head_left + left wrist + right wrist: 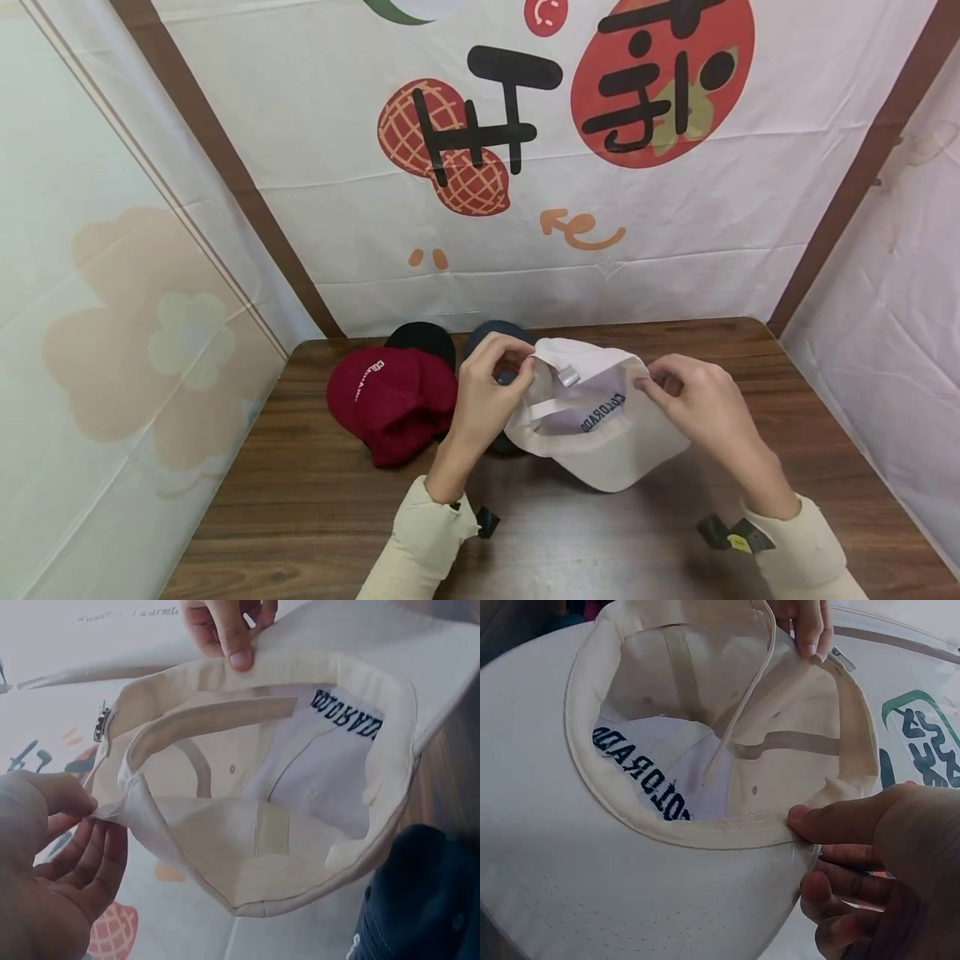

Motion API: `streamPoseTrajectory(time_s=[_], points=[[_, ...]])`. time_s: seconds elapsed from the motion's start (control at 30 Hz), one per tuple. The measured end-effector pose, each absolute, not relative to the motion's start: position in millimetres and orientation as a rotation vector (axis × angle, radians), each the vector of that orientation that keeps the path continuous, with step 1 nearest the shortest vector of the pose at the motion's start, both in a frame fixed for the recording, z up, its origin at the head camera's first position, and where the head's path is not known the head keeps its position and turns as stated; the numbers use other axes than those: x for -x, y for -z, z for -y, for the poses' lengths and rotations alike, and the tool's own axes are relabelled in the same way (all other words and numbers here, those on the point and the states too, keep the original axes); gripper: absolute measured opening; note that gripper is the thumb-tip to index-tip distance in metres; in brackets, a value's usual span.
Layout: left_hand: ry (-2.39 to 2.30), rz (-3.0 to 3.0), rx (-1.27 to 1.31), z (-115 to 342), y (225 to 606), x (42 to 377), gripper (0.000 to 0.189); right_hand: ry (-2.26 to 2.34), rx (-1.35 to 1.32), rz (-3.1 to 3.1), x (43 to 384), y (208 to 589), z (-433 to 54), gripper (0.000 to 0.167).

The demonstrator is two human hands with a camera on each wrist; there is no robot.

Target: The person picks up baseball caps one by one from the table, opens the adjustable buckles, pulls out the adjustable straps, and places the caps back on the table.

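Note:
A white baseball cap (pixel 645 442) is held up above the table with its hollow inside facing me and its brim low. Dark stitched lettering shows reversed on the inner front panel. My left hand (pixel 489 387) pinches the cap's back edge near the strap and metal buckle. My right hand (pixel 705 404) pinches the rim on the other side, thumb on the inner sweatband, as the right wrist view shows. In the left wrist view the cap (pixel 300 877) opens toward the camera, its strap hanging loose across the opening.
On the wooden table (pixel 315 533), a dark red cap (pixel 397 392) lies at the left with a black cap (pixel 423 337) behind it. A navy cap (pixel 495 329) sits partly hidden behind my left hand. Printed cloth walls (pixel 660 283) stand around the table.

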State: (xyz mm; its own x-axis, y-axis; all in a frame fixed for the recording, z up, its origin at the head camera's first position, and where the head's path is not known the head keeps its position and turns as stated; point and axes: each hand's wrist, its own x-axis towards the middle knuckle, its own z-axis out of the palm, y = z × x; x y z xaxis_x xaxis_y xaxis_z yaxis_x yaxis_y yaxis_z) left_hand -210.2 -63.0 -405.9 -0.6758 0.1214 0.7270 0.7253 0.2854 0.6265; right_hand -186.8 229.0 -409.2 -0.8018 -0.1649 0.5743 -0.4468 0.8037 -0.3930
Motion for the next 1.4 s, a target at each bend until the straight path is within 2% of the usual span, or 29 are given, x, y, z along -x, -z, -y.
streamPoseTrajectory(time_s=[0.77, 1.4], points=[[1.425, 1.910, 0.902, 28.8, 403.8, 213.9, 0.008, -0.580, -0.372, 2.221, 204.9, 414.4, -249.7, 0.016], [1.391, 1.919, 1.008, 9.3, 402.5, 222.6, 0.012, -0.533, -0.325, 2.098, 222.9, 425.3, -271.7, 0.012]])
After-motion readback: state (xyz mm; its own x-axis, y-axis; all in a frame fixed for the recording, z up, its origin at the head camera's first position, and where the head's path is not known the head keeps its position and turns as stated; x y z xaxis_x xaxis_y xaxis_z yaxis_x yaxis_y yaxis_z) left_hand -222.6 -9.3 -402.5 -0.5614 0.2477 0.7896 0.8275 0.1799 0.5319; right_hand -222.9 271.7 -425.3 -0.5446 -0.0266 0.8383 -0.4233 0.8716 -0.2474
